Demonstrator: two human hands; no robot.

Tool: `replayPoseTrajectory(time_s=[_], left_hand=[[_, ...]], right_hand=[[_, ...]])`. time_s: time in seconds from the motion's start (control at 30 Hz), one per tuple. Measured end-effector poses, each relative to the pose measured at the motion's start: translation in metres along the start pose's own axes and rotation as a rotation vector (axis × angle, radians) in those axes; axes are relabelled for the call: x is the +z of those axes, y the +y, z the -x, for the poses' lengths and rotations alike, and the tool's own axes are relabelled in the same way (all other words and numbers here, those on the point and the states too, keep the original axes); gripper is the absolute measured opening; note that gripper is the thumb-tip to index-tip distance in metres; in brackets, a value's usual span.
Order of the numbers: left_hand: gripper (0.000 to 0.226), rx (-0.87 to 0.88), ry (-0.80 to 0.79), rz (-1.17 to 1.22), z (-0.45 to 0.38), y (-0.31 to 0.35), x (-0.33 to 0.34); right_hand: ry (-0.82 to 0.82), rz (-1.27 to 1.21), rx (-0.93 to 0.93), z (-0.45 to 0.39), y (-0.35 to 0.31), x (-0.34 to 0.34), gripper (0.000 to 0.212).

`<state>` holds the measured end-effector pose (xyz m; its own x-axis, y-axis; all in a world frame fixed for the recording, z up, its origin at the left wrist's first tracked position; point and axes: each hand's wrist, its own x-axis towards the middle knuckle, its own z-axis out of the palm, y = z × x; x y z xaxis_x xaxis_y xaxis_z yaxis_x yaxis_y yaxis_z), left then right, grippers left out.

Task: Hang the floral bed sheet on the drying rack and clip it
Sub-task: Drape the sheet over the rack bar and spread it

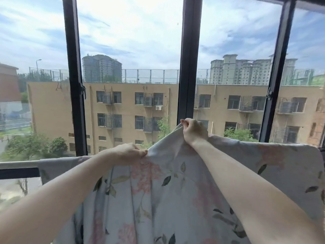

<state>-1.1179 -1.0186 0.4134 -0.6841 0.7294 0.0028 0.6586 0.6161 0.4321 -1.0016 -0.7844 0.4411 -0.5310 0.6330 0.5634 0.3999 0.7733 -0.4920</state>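
There is only one view, from a camera worn on the person's head. It looks forward and only slightly down, along both stretched arms toward a window with dark frames [187,67]. The lens is wide, so the frame posts lean outward at the picture's sides. The camera is near: the forearms enter from the two lower corners and fill much of the lower half, with the left hand [128,153] and the right hand [193,131] near the centre. The floral bed sheet [158,199] hangs just in front, cut by the lower edge. Buildings [123,110] outside stand far behind the glass.
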Motion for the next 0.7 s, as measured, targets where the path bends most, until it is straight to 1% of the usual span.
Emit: replayPoseTrajectory(time_s=[0.07, 0.1, 0.13, 0.17, 0.2, 0.27, 0.3, 0.37, 0.43, 0.53, 0.6, 0.7], left_hand=[[0.049, -0.024, -0.046, 0.108, -0.008, -0.009, -0.004], [0.046, -0.031, -0.061, 0.134, -0.013, -0.014, -0.006], [0.046, -0.036, -0.064, 0.145, -0.014, -0.016, -0.007], [0.047, -0.041, -0.059, 0.140, -0.017, -0.016, -0.009], [0.046, -0.036, -0.055, 0.129, -0.018, -0.017, -0.011], [0.041, -0.042, -0.074, 0.090, -0.017, -0.015, -0.017], [0.040, -0.047, -0.091, 0.076, -0.017, -0.016, -0.020], [0.043, -0.041, -0.110, 0.068, -0.019, -0.017, -0.022], [0.038, -0.016, -0.102, 0.050, -0.019, -0.017, -0.018], [0.039, 0.023, -0.051, 0.033, -0.023, -0.011, -0.009], [0.042, 0.019, -0.040, -0.046, -0.022, -0.002, -0.005], [0.040, -0.005, 0.003, -0.196, -0.013, 0.011, -0.002]], right_hand=[[-0.273, 0.171, 0.061, -0.001, 0.012, 0.022, 0.034], [-0.383, 0.236, 0.103, -0.001, 0.019, 0.030, 0.034], [-0.424, 0.233, 0.127, 0.001, 0.019, 0.030, 0.033], [-0.395, 0.179, 0.117, 0.000, 0.017, 0.027, 0.029], [-0.321, 0.119, 0.091, 0.000, 0.013, 0.020, 0.027], [-0.181, 0.055, 0.024, 0.008, 0.004, 0.002, 0.030], [-0.141, 0.032, -0.001, 0.016, 0.003, -0.004, 0.031], [-0.126, 0.046, -0.030, 0.036, 0.007, -0.017, 0.030], [-0.141, 0.124, -0.046, 0.058, 0.025, -0.025, 0.029], [-0.162, 0.242, -0.066, 0.079, 0.060, -0.034, 0.028], [-0.154, 0.219, -0.087, 0.083, 0.080, -0.034, 0.029], [-0.129, 0.154, -0.149, 0.082, 0.089, -0.029, 0.030]])
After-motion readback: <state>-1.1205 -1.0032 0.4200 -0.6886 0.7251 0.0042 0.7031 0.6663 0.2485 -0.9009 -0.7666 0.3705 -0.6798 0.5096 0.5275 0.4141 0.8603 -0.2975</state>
